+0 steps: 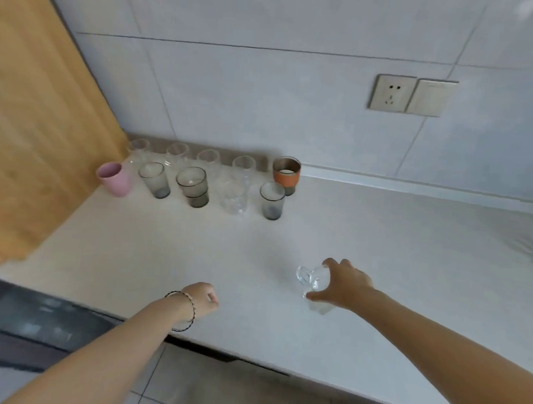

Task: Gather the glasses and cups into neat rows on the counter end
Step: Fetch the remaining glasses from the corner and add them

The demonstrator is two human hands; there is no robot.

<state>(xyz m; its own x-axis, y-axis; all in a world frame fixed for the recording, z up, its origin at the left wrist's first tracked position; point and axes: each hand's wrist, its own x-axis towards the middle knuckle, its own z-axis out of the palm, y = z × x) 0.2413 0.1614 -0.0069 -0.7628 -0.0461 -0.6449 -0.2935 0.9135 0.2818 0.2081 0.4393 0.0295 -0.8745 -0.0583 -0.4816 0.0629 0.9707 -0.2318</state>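
Hands both out over the white counter [379, 237], forearms reaching in from the near edge. Right hand [345, 286] wrapped around a clear glass mug [312, 284] near the front of the counter: thumb low on the near side, fingers curled over the far side, handle pointing left. Can't tell if the mug is lifted or sitting on the surface. Left hand [201, 299] closed into a loose fist, holding nothing, thin cord bracelet [190, 311] on the wrist; can't tell whether it touches the counter. Cups and glasses sit in two rows at the far left end by the wooden panel [34, 115]: back row of clear glasses [209, 158] ending in an orange cup [286, 173]; front row has a pink cup [115, 178], grey glasses [192, 186], one clear. Mug is well apart from those rows.
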